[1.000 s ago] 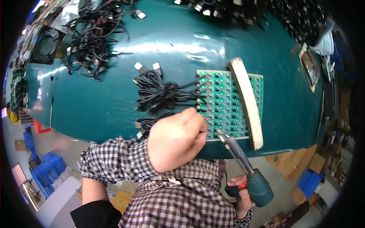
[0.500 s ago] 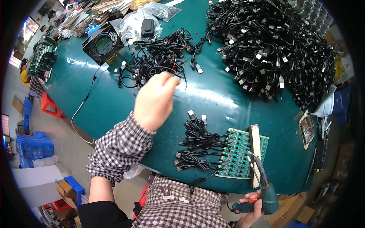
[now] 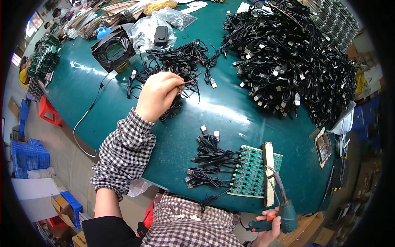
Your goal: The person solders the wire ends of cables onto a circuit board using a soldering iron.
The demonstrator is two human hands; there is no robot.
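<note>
My left hand (image 3: pixel 158 94) is closed in a pinch on a black USB cable (image 3: pixel 173 112), whose coil hangs below the fingers; a thin red wire end shows by the fingertips. Just beyond lies a loose pile of similar cables (image 3: pixel 181 59). Low on the right, my right hand (image 3: pixel 269 230) grips a green soldering gun (image 3: pixel 289 216), its tip pointing up over the board. A green circuit board panel (image 3: pixel 249 175) lies near the table's front edge, with a pale bar (image 3: pixel 268 193) across it. Several coiled cables (image 3: pixel 210 150) run to its left edge.
A large heap of black cables (image 3: pixel 284 61) covers the back right. A black fan (image 3: pixel 113 50) and a clear plastic bag (image 3: pixel 144 31) stand at the back left of the green table (image 3: pixel 103 119). A dirty tray (image 3: pixel 323 148) lies at the right edge.
My left hand has moved slightly left and now has a cable coil hanging from it, drawn from the pile. My right hand still holds the soldering gun over the board.
</note>
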